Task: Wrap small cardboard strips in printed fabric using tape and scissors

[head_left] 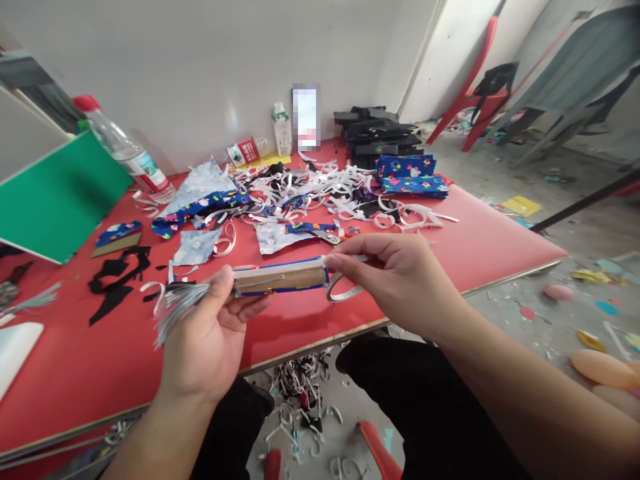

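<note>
My left hand (200, 340) grips the left end of a narrow cardboard strip (295, 277) edged with blue printed fabric, thumb on top and fingers beneath. A pale tape runs along its upper edge, and a loose thread lies across its brown face. At the strip's right end, my right hand (385, 267) pinches a white tape (345, 292) between thumb and fingers; the tape curls below the hand. Grey threads (183, 307) fan out beside my left thumb. Just beyond the strip, metal scissors (327, 235) lie on fabric scraps, their handle partly hidden behind my right hand.
The red table (500, 233) bears a heap of white trimmings (310, 187), folded blue printed fabric (410, 177), stacked black pieces (375, 130), a large bottle (135, 157), a small bottle (281, 130) and an upright phone (306, 117). A green board (65, 193) stands left. Scraps litter the floor.
</note>
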`<state>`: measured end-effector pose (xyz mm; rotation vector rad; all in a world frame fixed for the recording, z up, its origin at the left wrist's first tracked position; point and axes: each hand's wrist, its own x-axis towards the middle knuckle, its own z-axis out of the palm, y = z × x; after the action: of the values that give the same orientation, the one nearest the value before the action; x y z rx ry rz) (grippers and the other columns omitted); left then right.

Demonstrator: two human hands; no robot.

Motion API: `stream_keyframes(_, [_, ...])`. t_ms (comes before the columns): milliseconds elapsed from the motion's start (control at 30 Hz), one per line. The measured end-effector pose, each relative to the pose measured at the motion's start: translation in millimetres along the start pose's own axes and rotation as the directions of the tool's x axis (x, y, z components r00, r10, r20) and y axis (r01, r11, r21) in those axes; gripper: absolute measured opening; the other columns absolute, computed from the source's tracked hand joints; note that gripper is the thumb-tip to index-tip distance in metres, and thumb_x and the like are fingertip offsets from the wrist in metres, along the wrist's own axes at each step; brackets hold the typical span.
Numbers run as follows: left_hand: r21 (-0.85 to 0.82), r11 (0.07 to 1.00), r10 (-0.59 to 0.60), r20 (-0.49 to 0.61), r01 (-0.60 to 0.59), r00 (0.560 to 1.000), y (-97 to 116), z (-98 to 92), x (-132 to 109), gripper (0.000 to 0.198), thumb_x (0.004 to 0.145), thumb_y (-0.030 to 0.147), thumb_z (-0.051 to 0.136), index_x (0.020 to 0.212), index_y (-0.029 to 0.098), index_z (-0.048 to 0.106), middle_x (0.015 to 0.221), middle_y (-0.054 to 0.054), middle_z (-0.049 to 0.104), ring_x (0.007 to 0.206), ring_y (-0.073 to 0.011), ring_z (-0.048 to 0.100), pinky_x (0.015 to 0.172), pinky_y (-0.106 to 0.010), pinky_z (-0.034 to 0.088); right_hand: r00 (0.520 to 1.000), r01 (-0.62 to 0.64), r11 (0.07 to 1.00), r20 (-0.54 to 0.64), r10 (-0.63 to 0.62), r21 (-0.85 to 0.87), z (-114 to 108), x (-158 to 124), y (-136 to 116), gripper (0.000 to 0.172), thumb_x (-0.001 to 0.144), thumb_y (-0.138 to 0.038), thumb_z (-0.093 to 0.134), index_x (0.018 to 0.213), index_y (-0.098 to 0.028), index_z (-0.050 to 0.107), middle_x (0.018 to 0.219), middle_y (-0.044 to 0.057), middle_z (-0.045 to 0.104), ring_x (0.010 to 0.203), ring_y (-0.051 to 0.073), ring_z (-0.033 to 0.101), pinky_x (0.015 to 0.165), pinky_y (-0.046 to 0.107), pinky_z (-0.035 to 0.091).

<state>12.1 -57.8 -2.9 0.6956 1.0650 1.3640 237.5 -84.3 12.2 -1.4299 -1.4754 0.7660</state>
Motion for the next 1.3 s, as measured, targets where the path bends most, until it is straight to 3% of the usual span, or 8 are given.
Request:
stream_keyframes(133, [0.134,0.989,-0.066,0.017,0.064,0.998,14,-15.4,16,0.029,0.101,0.038,0.060,0.094,0.017,0.078,0.098,-0.012,0.082,0.085,-0.0237,0.080,0.071,-0.035,0.067,0.996,0.077,0.991,-0.036,-0.082,-0.110,0,-2,4,0.022,0.098,-0.038,0.070,0.084,-0.023,0.078,0.068,-0.002,0.072,0.060,0.014,0.053,0.056,0.030,0.038])
stream_keyframes(200, [0.321,0.908,0.279,0.017,-0.269,0.960,20,-20.7,17,0.033,0.099,0.046,0.064,0.113,0.019,0.078,0.120,-0.012,0.080,0.105,-0.0276,0.077,0.090,-0.042,0.065,0.979,0.176,0.959,-0.060,-0.194,-0.223,2,-5,4,0.018,0.099,-0.033,0.070,0.086,-0.023,0.077,0.073,-0.001,0.073,0.067,0.016,0.058,0.061,0.030,0.041])
stream_keyframes(267, [0.552,0.547,0.634,0.218,-0.629,0.742,21,-20.8,8,0.042,0.090,0.041,0.077,0.128,0.024,0.075,0.137,-0.009,0.074,0.130,-0.0306,0.066,0.116,-0.048,0.050,0.948,0.289,0.903,-0.039,-0.317,-0.317,6,-9,2,0.014,0.100,-0.027,0.069,0.088,-0.021,0.075,0.077,0.001,0.074,0.074,0.017,0.061,0.068,0.031,0.044])
stream_keyframes(333, [0.598,0.205,0.551,0.583,-0.775,0.596,18,-15.0,-7,0.047,0.084,0.032,0.084,0.130,0.027,0.075,0.139,-0.006,0.073,0.138,-0.0328,0.061,0.125,-0.051,0.039,0.901,0.416,0.840,0.029,-0.434,-0.349,11,-14,-3,0.013,0.101,-0.023,0.068,0.090,-0.018,0.074,0.080,0.002,0.075,0.077,0.018,0.061,0.072,0.032,0.046])
stream_keyframes(433, [0.555,0.354,0.212,0.736,-0.753,0.643,11,-0.8,-26,0.022,0.101,0.027,0.064,0.118,0.027,0.079,0.106,-0.004,0.083,0.095,-0.0242,0.078,0.084,-0.034,0.059,0.833,0.547,0.767,0.125,-0.540,-0.334,17,-19,-10,0.014,0.102,-0.021,0.067,0.090,-0.017,0.073,0.081,0.003,0.077,0.073,0.017,0.059,0.072,0.032,0.047])
stream_keyframes(533, [0.628,0.492,0.016,0.686,-0.604,0.727,8,8.4,-29,0.027,0.107,0.031,0.054,0.096,0.024,0.077,0.076,-0.001,0.076,0.063,-0.0168,0.069,0.054,-0.027,0.045,0.818,0.573,0.750,0.175,-0.548,-0.330,15,-20,-11,0.012,0.102,-0.020,0.069,0.091,-0.018,0.075,0.083,0.003,0.079,0.072,0.017,0.060,0.071,0.033,0.049])
stream_keyframes(933, [0.555,0.779,-0.132,0.602,-0.293,0.788,5,10.6,-23,0.024,0.100,0.039,0.066,0.087,0.024,0.079,0.065,-0.003,0.068,0.066,-0.0233,0.067,0.065,-0.033,0.055,0.800,0.586,0.666,0.202,-0.564,-0.461,11,-19,-5,0.012,0.102,-0.022,0.068,0.097,-0.016,0.079,0.088,0.005,0.081,0.074,0.019,0.063,0.072,0.034,0.050])
stream_keyframes(1300, [0.700,0.598,-0.217,0.612,-0.392,0.761,7,3.9,-23,0.040,0.110,0.047,0.041,0.079,0.024,0.054,0.070,-0.001,0.061,0.060,-0.0168,0.053,0.057,-0.029,0.041,0.701,0.664,0.453,0.284,-0.654,-0.594,16,-23,0,0.009,0.101,-0.020,0.068,0.094,-0.019,0.074,0.088,0.005,0.081,0.075,0.021,0.063,0.068,0.038,0.044])
